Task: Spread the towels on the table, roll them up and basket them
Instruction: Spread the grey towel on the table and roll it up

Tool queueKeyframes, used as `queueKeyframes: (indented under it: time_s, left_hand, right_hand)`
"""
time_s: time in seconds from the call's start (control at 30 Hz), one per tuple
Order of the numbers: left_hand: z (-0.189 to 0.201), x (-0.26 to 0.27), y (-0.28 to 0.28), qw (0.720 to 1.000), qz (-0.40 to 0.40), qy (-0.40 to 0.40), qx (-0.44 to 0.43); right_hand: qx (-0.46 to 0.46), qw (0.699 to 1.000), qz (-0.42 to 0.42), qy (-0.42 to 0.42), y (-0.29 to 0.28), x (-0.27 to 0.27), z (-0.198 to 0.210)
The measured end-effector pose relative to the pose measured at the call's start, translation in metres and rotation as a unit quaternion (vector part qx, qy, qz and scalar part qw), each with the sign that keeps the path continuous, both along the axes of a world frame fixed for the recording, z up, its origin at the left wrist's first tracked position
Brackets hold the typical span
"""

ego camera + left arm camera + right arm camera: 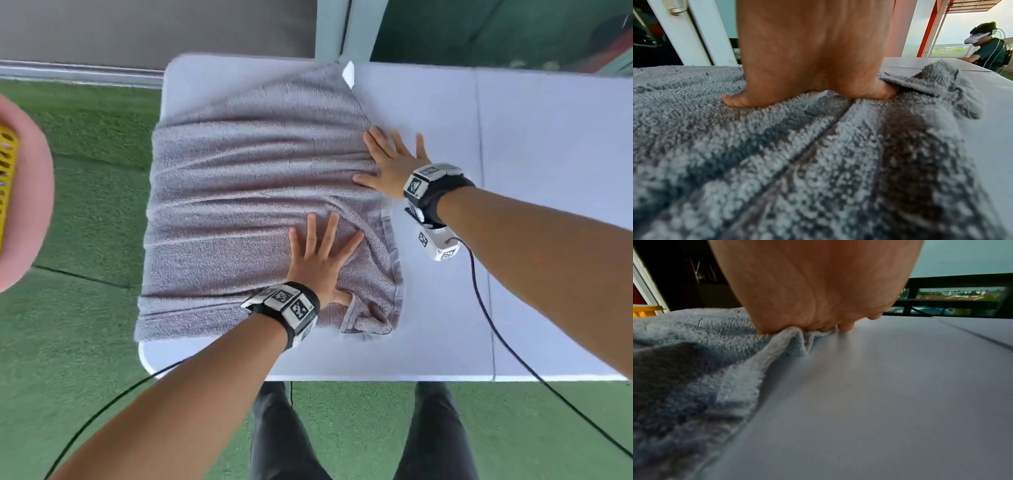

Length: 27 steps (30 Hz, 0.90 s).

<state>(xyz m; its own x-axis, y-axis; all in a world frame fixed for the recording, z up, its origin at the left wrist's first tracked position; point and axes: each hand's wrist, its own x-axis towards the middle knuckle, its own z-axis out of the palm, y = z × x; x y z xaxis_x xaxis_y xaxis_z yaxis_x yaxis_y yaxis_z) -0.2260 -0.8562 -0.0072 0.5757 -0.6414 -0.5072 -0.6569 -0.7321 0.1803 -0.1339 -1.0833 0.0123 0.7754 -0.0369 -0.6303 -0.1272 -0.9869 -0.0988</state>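
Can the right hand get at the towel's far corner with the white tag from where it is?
Probably yes. The right hand lies flat on the towel edge, and only bare table lies between it and the white tag.

White table (548,137): grey towel (239,192) spread flat (left end overhanging).

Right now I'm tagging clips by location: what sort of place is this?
Probably a balcony or terrace: green artificial turf underfoot, a black railing overlooking rooftops, and a white folding table by a door frame.
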Motion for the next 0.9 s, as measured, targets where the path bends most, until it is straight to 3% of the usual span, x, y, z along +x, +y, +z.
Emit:
queueKeyframes:
  time_s: [0.27, 0.53, 0.77, 0.9]
  left_hand:
    - [0.007, -0.092, -0.246, 1.0, -0.009, 0.011, 0.006]
    - [0.003, -0.177, -0.463, 0.997, -0.07, 0.03, -0.003]
    - [0.001, -0.223, -0.593, 0.991, -0.108, 0.075, -0.022]
    - [0.018, -0.22, -0.622, 0.982, -0.087, 0.149, -0.079]
  right_hand:
    - [-0.018, 0.999, -0.006, -0.03, -0.236, -0.097, -0.003]
    - [-0.04, 0.994, -0.103, 0.011, -0.462, -0.204, 0.003]
    - [-0.1, 0.974, -0.199, 0.049, -0.592, -0.263, 0.012]
    - [-0.066, 0.965, -0.253, -0.005, -0.6, -0.268, 0.026]
